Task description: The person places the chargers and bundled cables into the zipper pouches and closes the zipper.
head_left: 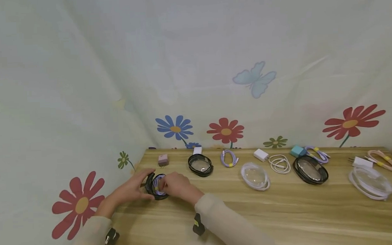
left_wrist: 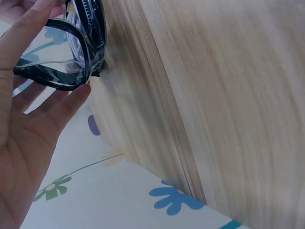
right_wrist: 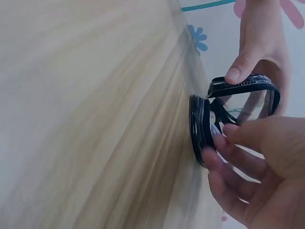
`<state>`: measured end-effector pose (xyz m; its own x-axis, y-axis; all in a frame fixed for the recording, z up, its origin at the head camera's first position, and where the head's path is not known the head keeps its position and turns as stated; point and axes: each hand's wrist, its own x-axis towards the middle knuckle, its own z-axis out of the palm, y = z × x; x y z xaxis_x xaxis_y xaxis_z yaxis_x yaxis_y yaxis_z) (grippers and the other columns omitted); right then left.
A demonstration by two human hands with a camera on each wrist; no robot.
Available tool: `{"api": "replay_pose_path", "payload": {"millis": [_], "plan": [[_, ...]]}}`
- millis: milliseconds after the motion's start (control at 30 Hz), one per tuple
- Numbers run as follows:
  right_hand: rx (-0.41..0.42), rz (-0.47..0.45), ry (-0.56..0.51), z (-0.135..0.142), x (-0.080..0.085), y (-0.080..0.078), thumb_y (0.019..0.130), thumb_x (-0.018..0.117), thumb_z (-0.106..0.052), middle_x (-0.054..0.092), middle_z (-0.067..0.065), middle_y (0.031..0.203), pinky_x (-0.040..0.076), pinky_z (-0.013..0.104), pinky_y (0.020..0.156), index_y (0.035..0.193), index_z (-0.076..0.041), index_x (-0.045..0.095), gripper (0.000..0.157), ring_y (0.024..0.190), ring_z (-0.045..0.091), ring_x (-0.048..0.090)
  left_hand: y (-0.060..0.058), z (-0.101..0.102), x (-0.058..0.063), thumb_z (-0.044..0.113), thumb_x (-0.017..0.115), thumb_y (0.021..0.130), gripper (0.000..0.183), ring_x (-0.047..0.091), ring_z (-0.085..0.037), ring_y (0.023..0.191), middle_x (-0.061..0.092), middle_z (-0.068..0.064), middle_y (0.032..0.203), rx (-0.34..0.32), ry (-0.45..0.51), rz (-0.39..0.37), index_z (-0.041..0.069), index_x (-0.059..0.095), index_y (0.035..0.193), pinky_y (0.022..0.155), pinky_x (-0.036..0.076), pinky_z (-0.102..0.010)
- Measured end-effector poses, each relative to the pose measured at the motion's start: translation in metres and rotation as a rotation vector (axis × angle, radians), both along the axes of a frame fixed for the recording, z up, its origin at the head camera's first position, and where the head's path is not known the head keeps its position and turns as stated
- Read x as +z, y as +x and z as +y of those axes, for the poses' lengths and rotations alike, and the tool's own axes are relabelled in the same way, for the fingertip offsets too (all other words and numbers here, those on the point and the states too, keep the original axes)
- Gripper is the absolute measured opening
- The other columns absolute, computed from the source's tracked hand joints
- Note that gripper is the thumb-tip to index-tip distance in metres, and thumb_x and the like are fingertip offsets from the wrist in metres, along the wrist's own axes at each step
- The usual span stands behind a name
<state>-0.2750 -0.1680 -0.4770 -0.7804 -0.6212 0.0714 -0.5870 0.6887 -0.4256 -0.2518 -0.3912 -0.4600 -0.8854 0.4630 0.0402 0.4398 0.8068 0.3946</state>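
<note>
At the table's left side my left hand (head_left: 128, 192) grips the raised lid (left_wrist: 52, 87) of a small round clear case with black zip edging (right_wrist: 196, 131), thumb on one side of the rim and fingers on the other. The case stands folded open on the wood. Inside it sits a coiled purple cable (head_left: 156, 183) with a yellow tie. My right hand (head_left: 180, 188) reaches into the opening from the right, its curled thumb and fingertips pinching the coil. Those fingers hide part of the cable.
Behind the case lies a pink charger plug (head_left: 163, 159). Rightward along the wooden table (head_left: 251, 214) are a black-rimmed case (head_left: 200, 173), a purple cable (head_left: 229, 165), a white-rimmed case (head_left: 256, 188), a white plug (head_left: 261, 155) and several more cases, plugs and cables. A printed curtain (head_left: 194, 65) hangs behind.
</note>
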Motion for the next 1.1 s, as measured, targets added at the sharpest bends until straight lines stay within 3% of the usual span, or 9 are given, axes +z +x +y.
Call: {"api": "replay_pose_path", "payload": {"millis": [67, 200, 400, 500, 600, 767, 900, 1100], "plan": [[-0.017, 0.028, -0.024, 0.005, -0.001, -0.002, 0.094, 0.067, -0.014, 0.079, -0.009, 0.103, 0.056, 0.025, 0.068, 0.103, -0.024, 0.081, 0.019, 0.091, 0.010, 0.072, -0.002, 0.002, -0.002, 0.037, 0.092, 0.074, 0.102, 0.046, -0.047, 0.141, 0.047, -0.027, 0.153, 0.002, 0.001, 0.011, 0.001, 0.039, 0.154, 0.111, 0.044, -0.063], [0.018, 0.142, 0.044, 0.013, -0.006, -0.003, 0.096, 0.066, -0.012, 0.077, -0.005, 0.110, 0.059, 0.027, 0.079, 0.112, -0.022, 0.080, 0.024, 0.102, 0.013, 0.072, -0.007, 0.005, -0.007, 0.037, 0.093, 0.073, 0.103, 0.048, -0.046, 0.140, 0.048, -0.026, 0.153, -0.014, -0.007, 0.054, 0.001, 0.040, 0.153, 0.111, 0.044, -0.062], [0.100, 0.237, 0.160, 0.018, -0.008, -0.002, 0.093, 0.070, -0.017, 0.073, -0.006, 0.114, 0.060, 0.037, 0.079, 0.112, -0.030, 0.079, 0.025, 0.104, 0.017, 0.070, -0.012, 0.010, -0.012, 0.034, 0.095, 0.071, 0.103, 0.052, -0.045, 0.136, 0.050, -0.025, 0.150, -0.052, 0.012, 0.114, -0.001, 0.042, 0.151, 0.104, 0.051, -0.057], [0.119, 0.219, 0.172, 0.018, -0.007, -0.002, 0.092, 0.072, -0.017, 0.072, -0.007, 0.114, 0.059, 0.038, 0.079, 0.114, -0.031, 0.079, 0.027, 0.104, 0.017, 0.069, -0.011, 0.010, -0.012, 0.034, 0.095, 0.070, 0.103, 0.052, -0.045, 0.137, 0.051, -0.025, 0.150, -0.049, -0.004, 0.127, -0.002, 0.043, 0.151, 0.107, 0.048, -0.060], [0.154, 0.185, 0.148, 0.019, -0.006, -0.004, 0.092, 0.072, -0.017, 0.072, -0.006, 0.114, 0.058, 0.032, 0.079, 0.117, -0.028, 0.078, 0.028, 0.104, 0.013, 0.069, -0.008, 0.009, -0.010, 0.035, 0.095, 0.070, 0.104, 0.049, -0.048, 0.138, 0.049, -0.027, 0.151, -0.038, -0.016, 0.131, -0.003, 0.042, 0.151, 0.109, 0.044, -0.064], [0.169, 0.153, 0.085, 0.034, -0.005, -0.016, 0.092, 0.071, -0.012, 0.073, -0.004, 0.116, 0.055, 0.020, 0.086, 0.120, -0.021, 0.077, 0.030, 0.105, 0.008, 0.068, -0.017, 0.020, -0.008, 0.034, 0.093, 0.072, 0.105, 0.045, -0.051, 0.140, 0.044, -0.030, 0.154, -0.051, -0.005, 0.125, -0.002, 0.038, 0.154, 0.110, 0.043, -0.065], [0.174, 0.161, 0.091, 0.037, 0.000, -0.025, 0.094, 0.068, -0.011, 0.074, -0.003, 0.119, 0.054, 0.018, 0.091, 0.121, -0.018, 0.076, 0.029, 0.108, 0.007, 0.069, -0.018, 0.022, -0.008, 0.039, 0.092, 0.072, 0.106, 0.047, -0.051, 0.139, 0.043, -0.030, 0.154, -0.066, -0.033, 0.132, -0.002, 0.037, 0.154, 0.107, 0.045, -0.064], [0.177, 0.174, 0.145, 0.028, 0.009, -0.035, 0.099, 0.062, -0.015, 0.074, -0.007, 0.123, 0.054, 0.016, 0.091, 0.125, -0.019, 0.074, 0.028, 0.107, 0.003, 0.069, -0.015, 0.016, -0.021, 0.041, 0.095, 0.065, 0.110, 0.055, -0.049, 0.129, 0.050, -0.029, 0.147, -0.113, -0.050, 0.241, -0.006, 0.042, 0.148, 0.098, 0.052, -0.061]]}}
